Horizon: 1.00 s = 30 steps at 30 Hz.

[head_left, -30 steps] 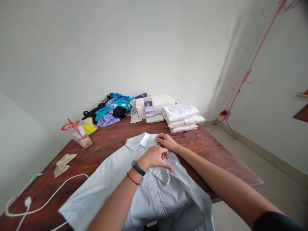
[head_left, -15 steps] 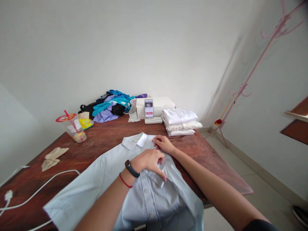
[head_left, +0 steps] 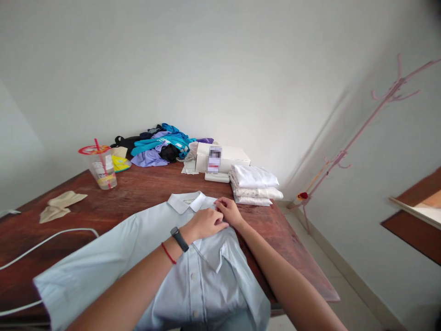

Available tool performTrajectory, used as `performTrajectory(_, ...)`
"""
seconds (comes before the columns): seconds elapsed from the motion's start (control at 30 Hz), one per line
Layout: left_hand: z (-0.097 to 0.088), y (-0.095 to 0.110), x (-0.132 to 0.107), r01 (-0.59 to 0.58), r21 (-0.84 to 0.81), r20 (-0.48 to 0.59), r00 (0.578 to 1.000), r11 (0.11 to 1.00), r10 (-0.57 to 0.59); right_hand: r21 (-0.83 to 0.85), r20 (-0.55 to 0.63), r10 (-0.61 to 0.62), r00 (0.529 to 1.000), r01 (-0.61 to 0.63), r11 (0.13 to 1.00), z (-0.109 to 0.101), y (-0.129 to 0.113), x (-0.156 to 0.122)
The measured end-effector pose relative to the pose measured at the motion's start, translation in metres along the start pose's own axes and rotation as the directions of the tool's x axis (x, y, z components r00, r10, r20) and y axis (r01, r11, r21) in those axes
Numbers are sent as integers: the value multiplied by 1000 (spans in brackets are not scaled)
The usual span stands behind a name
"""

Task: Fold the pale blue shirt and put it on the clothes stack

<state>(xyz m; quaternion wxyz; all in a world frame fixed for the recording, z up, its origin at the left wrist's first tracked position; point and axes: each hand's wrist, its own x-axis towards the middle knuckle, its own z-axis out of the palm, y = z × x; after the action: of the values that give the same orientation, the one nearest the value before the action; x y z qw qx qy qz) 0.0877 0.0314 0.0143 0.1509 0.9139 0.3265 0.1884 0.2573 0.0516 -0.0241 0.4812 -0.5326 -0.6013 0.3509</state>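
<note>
The shirt (head_left: 138, 234) lies front up on the near part of the desk (head_left: 292, 253), its collar (head_left: 179, 204) toward the far side and its lower part running out of view at the near edge. Both hands are at its right shoulder: the right hand (head_left: 229, 212) has its fingers bent together at the shoulder's edge, and the left hand (head_left: 205, 224) sits just beside it, fingers curled over the chest. Whether either set of fingers has cloth caught between them, I cannot tell. The step in hand looks like setting that shoulder straight. The left sleeve (head_left: 79, 280) is spread out flat, while the right sleeve (head_left: 244, 285) runs down toward the near edge and the chest beside it is creased. The next move seems to call for light, level handling there, smoothing the creases without dragging the collar askew.
</note>
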Motion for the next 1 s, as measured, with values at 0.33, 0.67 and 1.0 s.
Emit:
performTrajectory(0.33, -4, -30, 2, 205, -16, -56, 977, 979, -205, 96, -84, 18, 996, -10, 995, -5, -16, -5)
performTrajectory(0.67, -25, -33, 4, -1, -335, 64, 998, 942, 24, -6, -78, -59, 995, 58, 998, -6, -21, -11)
performTrajectory(1.0, -46, -57, 3, 187, -437, 270, 960, 880, -70, -112, 46, -32, 998, 37, 993, -3, -12, -11)
